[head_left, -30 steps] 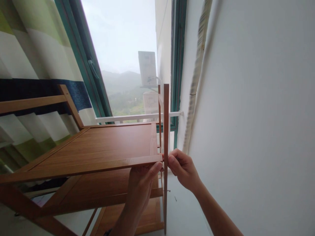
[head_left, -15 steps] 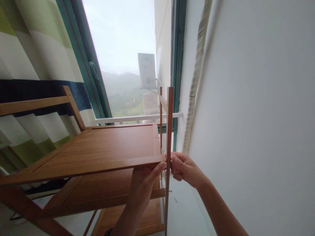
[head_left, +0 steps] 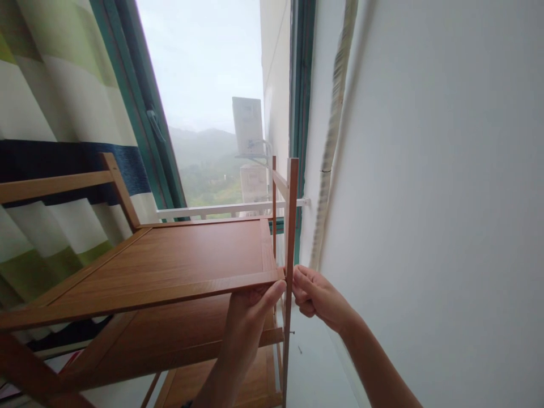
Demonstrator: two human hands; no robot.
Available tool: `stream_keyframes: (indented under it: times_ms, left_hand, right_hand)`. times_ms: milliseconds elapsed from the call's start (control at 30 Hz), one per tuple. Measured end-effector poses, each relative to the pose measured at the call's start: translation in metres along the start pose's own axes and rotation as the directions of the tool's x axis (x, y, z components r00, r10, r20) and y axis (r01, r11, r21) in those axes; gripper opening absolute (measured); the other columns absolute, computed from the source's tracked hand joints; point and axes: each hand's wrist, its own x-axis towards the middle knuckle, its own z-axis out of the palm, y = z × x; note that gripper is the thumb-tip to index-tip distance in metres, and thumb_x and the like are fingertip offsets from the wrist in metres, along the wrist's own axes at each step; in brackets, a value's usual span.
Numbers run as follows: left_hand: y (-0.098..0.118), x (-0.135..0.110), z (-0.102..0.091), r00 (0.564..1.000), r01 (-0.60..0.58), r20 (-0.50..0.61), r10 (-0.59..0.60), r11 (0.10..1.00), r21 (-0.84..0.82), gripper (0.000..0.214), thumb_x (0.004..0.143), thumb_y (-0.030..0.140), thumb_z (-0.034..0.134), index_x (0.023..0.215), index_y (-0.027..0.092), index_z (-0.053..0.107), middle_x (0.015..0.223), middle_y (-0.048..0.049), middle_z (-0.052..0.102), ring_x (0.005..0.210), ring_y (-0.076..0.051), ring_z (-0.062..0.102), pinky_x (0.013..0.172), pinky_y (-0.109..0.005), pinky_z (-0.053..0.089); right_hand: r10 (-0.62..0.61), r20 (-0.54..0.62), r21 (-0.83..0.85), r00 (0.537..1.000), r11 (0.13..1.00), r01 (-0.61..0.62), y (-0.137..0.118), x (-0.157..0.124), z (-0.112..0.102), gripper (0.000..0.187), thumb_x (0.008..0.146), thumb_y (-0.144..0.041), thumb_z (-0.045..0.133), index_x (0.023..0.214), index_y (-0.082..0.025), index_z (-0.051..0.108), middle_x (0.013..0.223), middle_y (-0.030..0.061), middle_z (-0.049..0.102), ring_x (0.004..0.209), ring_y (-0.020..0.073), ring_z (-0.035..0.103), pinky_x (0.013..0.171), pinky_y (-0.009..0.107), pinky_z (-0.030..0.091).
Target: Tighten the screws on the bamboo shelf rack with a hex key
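A wooden shelf rack stands in front of me, with its top shelf board (head_left: 178, 260) tilted toward the window. My left hand (head_left: 249, 317) grips the board's near right corner from below, thumb along the edge. My right hand (head_left: 317, 297) is pinched shut against the thin upright post (head_left: 291, 226) right where the board meets it. What the fingers pinch is too small to make out. Two lower shelves (head_left: 170, 334) sit under the top one.
A white wall (head_left: 425, 198) runs close along the right. Behind the rack is a green-framed window (head_left: 204, 113) with a white rail across it. A striped curtain (head_left: 51, 113) hangs on the left. A small screw sticks out of the post lower down (head_left: 291, 332).
The view has shifted slightly left and down. My right hand stays pinched at the joint of post and board with small finger movements; my left hand keeps its hold.
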Motion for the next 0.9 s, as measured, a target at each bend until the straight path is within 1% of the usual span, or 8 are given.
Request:
stream_keyframes:
  times_ms: [133, 233, 333, 500, 667, 733, 800, 900]
  left_hand:
    - [0.000, 0.000, -0.003, 0.999, 0.040, 0.021, -0.039, 0.999, -0.036, 0.028, 0.069, 0.027, 0.065, 0.091, 0.011, 0.069, 0.092, -0.0100, 0.070, 0.094, -0.024, 0.062, 0.093, -0.036, 0.043]
    - [-0.001, 0.001, -0.005, 0.999, 0.044, 0.007, -0.044, 0.999, -0.013, 0.026, 0.065, 0.024, 0.068, 0.088, 0.012, 0.070, 0.092, -0.0087, 0.070, 0.093, -0.023, 0.062, 0.091, -0.035, 0.045]
    - [-0.001, 0.002, -0.004, 0.999, 0.043, -0.012, -0.043, 0.999, 0.011, 0.024, 0.061, 0.022, 0.072, 0.083, 0.014, 0.071, 0.091, -0.0074, 0.071, 0.092, -0.022, 0.063, 0.088, -0.032, 0.046]
    - [-0.005, 0.000, 0.000, 0.998, 0.035, -0.053, -0.036, 0.999, -0.014, 0.024, 0.063, 0.022, 0.071, 0.085, 0.014, 0.070, 0.089, -0.0067, 0.071, 0.089, -0.021, 0.064, 0.086, -0.031, 0.048]
    - [-0.010, -0.003, 0.004, 0.993, 0.010, -0.120, -0.018, 0.997, -0.070, 0.024, 0.062, 0.021, 0.072, 0.084, 0.014, 0.068, 0.087, -0.0050, 0.071, 0.087, -0.020, 0.064, 0.083, -0.029, 0.049]
    - [-0.011, -0.003, 0.005, 0.990, 0.014, -0.137, -0.025, 0.997, -0.082, 0.024, 0.062, 0.020, 0.072, 0.084, 0.014, 0.067, 0.088, -0.0053, 0.071, 0.088, -0.020, 0.064, 0.083, -0.030, 0.049]
    - [-0.011, -0.003, 0.005, 0.989, 0.027, -0.145, -0.039, 0.996, -0.085, 0.025, 0.061, 0.020, 0.072, 0.084, 0.013, 0.067, 0.089, -0.0055, 0.071, 0.089, -0.020, 0.064, 0.085, -0.030, 0.048]
    - [-0.010, -0.003, 0.007, 0.988, 0.031, -0.150, -0.043, 0.996, -0.079, 0.025, 0.059, 0.020, 0.073, 0.082, 0.013, 0.067, 0.088, -0.0059, 0.071, 0.089, -0.021, 0.064, 0.086, -0.030, 0.048]
  right_hand:
    - [-0.014, -0.073, -0.022, 0.997, 1.000, 0.013, -0.005, -0.006, 0.003, 0.033, 0.081, -0.050, 0.049, 0.076, -0.020, 0.037, 0.052, -0.0113, 0.024, 0.040, 0.0028, 0.012, 0.037, 0.018, 0.010]
    - [0.007, -0.180, 0.012, 0.984, 1.000, -0.005, -0.011, -0.014, -0.002, 0.023, 0.084, -0.041, 0.044, 0.078, -0.019, 0.040, 0.055, -0.0096, 0.023, 0.043, 0.0041, 0.011, 0.040, 0.019, 0.008]
    - [-0.044, -0.242, -0.085, 0.969, 0.996, 0.024, -0.017, -0.023, -0.009, 0.021, 0.083, -0.036, 0.045, 0.086, -0.016, 0.048, 0.058, -0.0072, 0.028, 0.045, 0.0054, 0.017, 0.042, 0.021, 0.012]
    - [-0.177, -0.242, -0.279, 0.954, 0.954, 0.106, -0.019, -0.038, -0.015, 0.033, 0.085, -0.042, 0.046, 0.105, -0.015, 0.047, 0.061, -0.0040, 0.041, 0.052, 0.0082, 0.031, 0.047, 0.022, 0.022]
    - [-0.249, -0.223, -0.312, 0.942, 0.934, 0.174, -0.014, -0.040, -0.013, 0.025, 0.085, -0.040, 0.048, 0.090, -0.017, 0.053, 0.063, -0.0020, 0.052, 0.055, 0.0087, 0.040, 0.053, 0.022, 0.032]
    - [-0.321, -0.228, -0.345, 0.919, 0.910, 0.232, -0.013, -0.039, -0.014, 0.021, 0.084, -0.037, 0.052, 0.085, -0.017, 0.058, 0.073, 0.0016, 0.058, 0.065, 0.0107, 0.049, 0.062, 0.025, 0.038]
    - [-0.431, -0.250, -0.399, 0.867, 0.862, 0.313, -0.013, -0.038, -0.014, 0.018, 0.081, -0.034, 0.057, 0.079, -0.017, 0.063, 0.084, 0.0036, 0.059, 0.078, 0.0132, 0.053, 0.071, 0.026, 0.041]
    - [-0.539, -0.326, -0.442, 0.777, 0.813, 0.378, -0.014, -0.038, -0.012, 0.013, 0.080, -0.030, 0.060, 0.077, -0.019, 0.064, 0.073, 0.0000, 0.057, 0.067, 0.0102, 0.052, 0.061, 0.023, 0.041]
